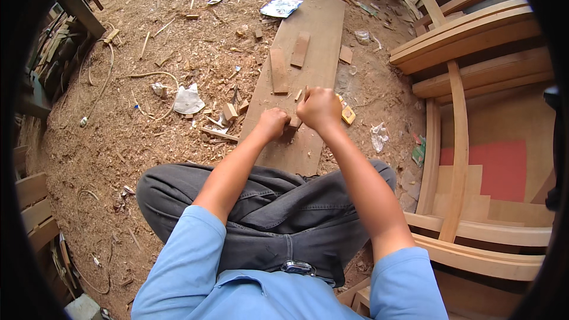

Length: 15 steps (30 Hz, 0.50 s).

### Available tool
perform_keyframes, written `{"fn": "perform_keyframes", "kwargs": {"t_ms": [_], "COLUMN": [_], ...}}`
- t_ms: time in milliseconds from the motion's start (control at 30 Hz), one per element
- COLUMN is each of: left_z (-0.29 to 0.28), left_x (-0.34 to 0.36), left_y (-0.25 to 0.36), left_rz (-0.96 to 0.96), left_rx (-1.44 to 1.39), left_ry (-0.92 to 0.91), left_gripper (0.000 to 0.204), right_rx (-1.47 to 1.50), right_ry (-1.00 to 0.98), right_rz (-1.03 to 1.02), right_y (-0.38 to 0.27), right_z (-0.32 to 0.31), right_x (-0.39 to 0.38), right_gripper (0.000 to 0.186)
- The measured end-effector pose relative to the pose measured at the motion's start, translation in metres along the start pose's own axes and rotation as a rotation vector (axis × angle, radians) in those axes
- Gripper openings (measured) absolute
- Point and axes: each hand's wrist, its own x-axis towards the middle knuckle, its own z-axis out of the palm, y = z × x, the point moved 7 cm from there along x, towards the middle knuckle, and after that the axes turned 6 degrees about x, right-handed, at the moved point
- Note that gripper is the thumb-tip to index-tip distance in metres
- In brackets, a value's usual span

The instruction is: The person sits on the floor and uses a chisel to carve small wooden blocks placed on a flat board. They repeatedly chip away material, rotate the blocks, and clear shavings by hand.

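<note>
A long wooden board (323,29) lies on the ground in front of my crossed legs. Over its near part, my left hand (274,123) is closed on a small brown wood block (294,122), pressing it down near the board. My right hand (320,108) makes a fist just right of the block. A thin piece shows by its knuckles, but what the fist holds is mostly hidden. Beyond the hands, two flat wood pieces rest on the board: a longer one (278,71) and a shorter one (300,49).
Sawdust and wood scraps cover the ground. A yellow object (346,111) sits right of the board, a crumpled plastic wrapper (379,136) nearby. Wooden frames (459,142) stand along the right. At left lie a cable (163,76) and a white scrap (188,99). A blue-white packet (281,8) rests on the board's far end.
</note>
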Motion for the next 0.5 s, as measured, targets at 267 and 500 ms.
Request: {"fn": "perform_keyframes", "kwargs": {"t_ms": [267,500], "left_z": [0.002,-0.002], "left_x": [0.001,-0.001], "left_y": [-0.002,0.003], "left_rz": [0.028,0.072], "left_rx": [0.015,0.019], "left_ry": [0.006,0.062], "left_gripper": [0.006,0.005], "right_rx": [0.044,0.029], "right_ry": [0.036,0.069], "right_rz": [0.023,0.042], "right_y": [0.006,0.013], "right_z": [-0.006,-0.014], "right_x": [0.001,-0.001], "right_gripper": [0.016,0.018]}}
